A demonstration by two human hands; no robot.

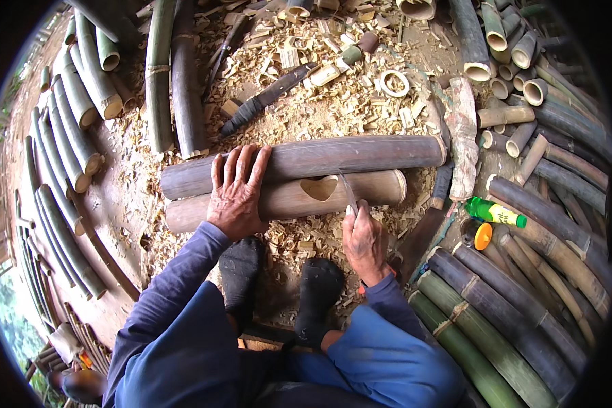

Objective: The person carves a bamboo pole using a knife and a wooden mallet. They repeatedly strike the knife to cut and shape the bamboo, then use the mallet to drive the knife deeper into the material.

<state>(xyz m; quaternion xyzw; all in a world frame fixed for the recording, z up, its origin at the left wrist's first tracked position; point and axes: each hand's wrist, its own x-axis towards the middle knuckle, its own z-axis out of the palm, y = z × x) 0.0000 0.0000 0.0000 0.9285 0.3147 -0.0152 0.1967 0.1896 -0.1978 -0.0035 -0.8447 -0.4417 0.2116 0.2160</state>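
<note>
Blue-trousered knees and two dark socked feet (pixel 279 289) sit closest, and just beyond them lie two bamboo logs side by side on a floor of shavings (pixel 306 95), the near log (pixel 285 198) with one heart-shaped hole (pixel 319 188) cut in it. Left hand (pixel 236 194) lies flat and open across both logs, while right hand (pixel 364 241) is clenched around a knife (pixel 347 194) whose tip touches the hole's right edge. Outward lie the far log (pixel 319 160), one sheathed blade (pixel 268 97), one green bottle (pixel 495 213) and stacked bamboo poles (pixel 510 326).
</note>
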